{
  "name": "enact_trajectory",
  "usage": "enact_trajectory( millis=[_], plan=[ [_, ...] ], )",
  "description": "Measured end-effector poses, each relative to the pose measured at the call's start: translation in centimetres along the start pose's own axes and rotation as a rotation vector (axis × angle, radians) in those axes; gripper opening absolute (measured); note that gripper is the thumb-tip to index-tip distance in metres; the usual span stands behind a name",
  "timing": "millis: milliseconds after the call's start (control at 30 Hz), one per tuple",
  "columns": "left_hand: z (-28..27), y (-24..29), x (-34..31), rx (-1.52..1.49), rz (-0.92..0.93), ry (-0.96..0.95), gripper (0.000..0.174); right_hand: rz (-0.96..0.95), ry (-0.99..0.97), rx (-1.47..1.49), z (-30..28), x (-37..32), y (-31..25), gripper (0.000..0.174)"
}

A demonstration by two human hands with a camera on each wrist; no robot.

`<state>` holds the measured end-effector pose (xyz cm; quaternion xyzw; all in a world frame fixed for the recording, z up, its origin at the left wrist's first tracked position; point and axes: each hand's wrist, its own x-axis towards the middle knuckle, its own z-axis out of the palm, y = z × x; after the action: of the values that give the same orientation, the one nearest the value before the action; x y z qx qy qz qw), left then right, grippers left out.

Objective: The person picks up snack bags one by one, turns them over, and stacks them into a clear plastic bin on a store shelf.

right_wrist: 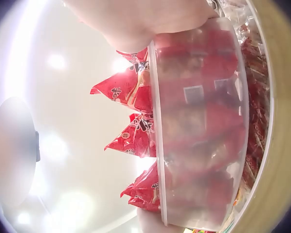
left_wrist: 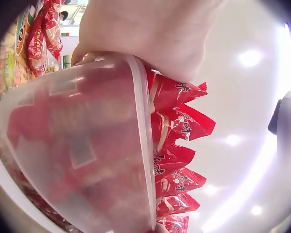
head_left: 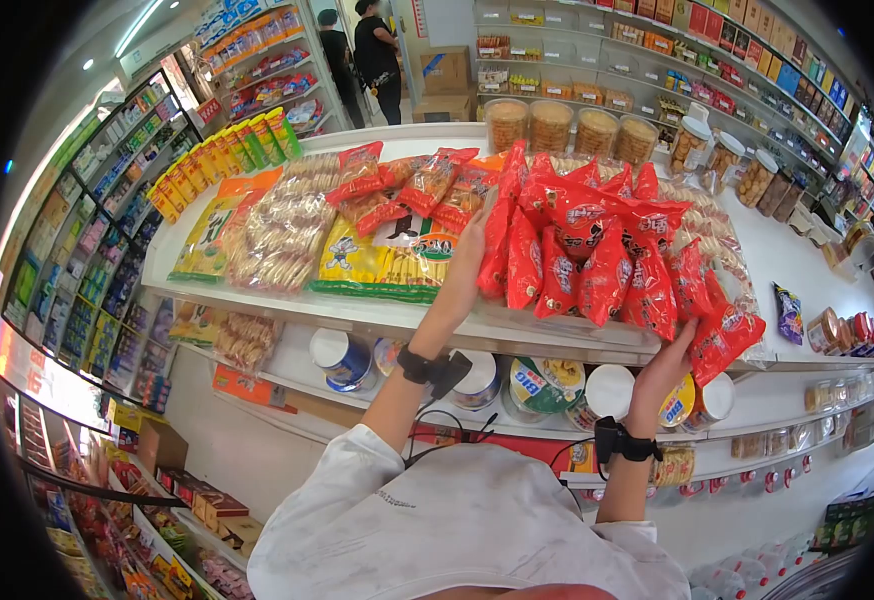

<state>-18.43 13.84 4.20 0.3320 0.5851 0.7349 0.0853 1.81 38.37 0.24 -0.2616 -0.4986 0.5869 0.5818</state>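
Note:
Red snack packets stand packed in a translucent plastic box, their pointed tops rising above its rim. Both wrist views show the box's side, the left wrist view and the right wrist view. My left hand grips the box's left end, and my right hand grips its right end near the front corner. In the left wrist view the left hand lies over the rim; the right hand does likewise in the right wrist view. Most fingertips are hidden behind the box.
Bagged snacks and loose red packets lie on the white counter to the left. Clear jars line the back edge. Tubs stand on the shelf below. Two people stand at the back beside cartons.

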Motion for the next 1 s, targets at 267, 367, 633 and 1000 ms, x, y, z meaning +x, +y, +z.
enact_trajectory(
  millis=[267, 367, 633, 1000],
  plan=[
    [1.6, 1.9, -1.1, 0.057, 0.046, 0.141, 0.065, 0.040, -0.113, 0.157, 2.1, 3.1, 1.4, 0.049],
    [3.4, 3.0, -2.1, 0.371, 0.184, 0.201, 0.063, 0.001, -0.126, 0.154, 3.1, 4.5, 1.3, 0.046],
    [7.6, 4.2, -5.7, 0.508, 0.243, 0.269, 0.061, 0.006, -0.184, 0.124, 2.0, 10.1, 5.8, 0.048],
    [0.1, 3.7, -4.1, 0.623, 0.239, 0.081, 0.044, 0.120, 0.002, -0.051, 0.5, 5.9, -0.5, 0.049]
  ],
)
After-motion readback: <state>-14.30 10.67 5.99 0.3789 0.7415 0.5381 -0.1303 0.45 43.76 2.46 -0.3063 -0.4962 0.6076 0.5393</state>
